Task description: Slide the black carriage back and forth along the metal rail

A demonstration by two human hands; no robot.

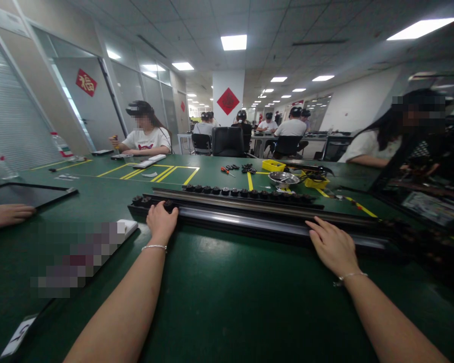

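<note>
A long black metal rail (pixel 230 218) with a shiny face lies across the green table in front of me. My left hand (pixel 162 222) is at its left end, thumb and fingers closed about a small black knob-like part (pixel 169 205). Beside that hand, more small black parts (pixel 140 201) sit at the rail's end. My right hand (pixel 335 248) rests its outstretched fingers on the rail's right portion, palm down and holding nothing. Behind it lies a second rail (pixel 257 205), and beyond that a row of small black round parts (pixel 234 192).
A steel bowl (pixel 283 179), yellow bins (pixel 273 166) and an orange-handled screwdriver (pixel 227 172) lie farther back. At left are a white box (pixel 127 229), a black-framed panel (pixel 22 194) and another person's hand (pixel 9 216). Co-workers sit across and at right.
</note>
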